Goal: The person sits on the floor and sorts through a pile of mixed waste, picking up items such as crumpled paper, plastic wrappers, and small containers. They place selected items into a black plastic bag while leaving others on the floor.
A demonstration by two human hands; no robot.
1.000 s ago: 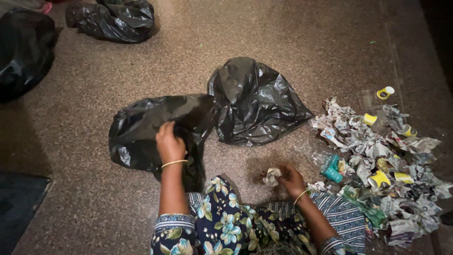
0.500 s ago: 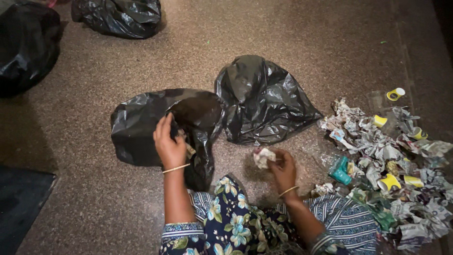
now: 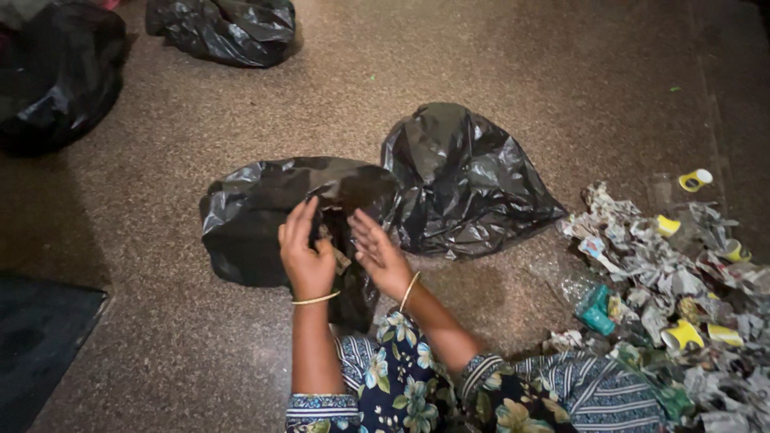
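Mid-job: left hand [image 3: 307, 255] gripping black bag [image 3: 257, 212] mouth, right hand [image 3: 377, 252] open there, crumpled-paper pile [image 3: 674, 289] left unbagged.

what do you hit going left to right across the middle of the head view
dark mat → open black bag → left hand → right hand → second black bag → teal plastic piece → pile of crumpled newspaper and yellow cups

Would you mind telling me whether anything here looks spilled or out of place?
Yes: crumpled newspaper and small yellow cups lie strewn loose across the floor at right, outside the black bags.
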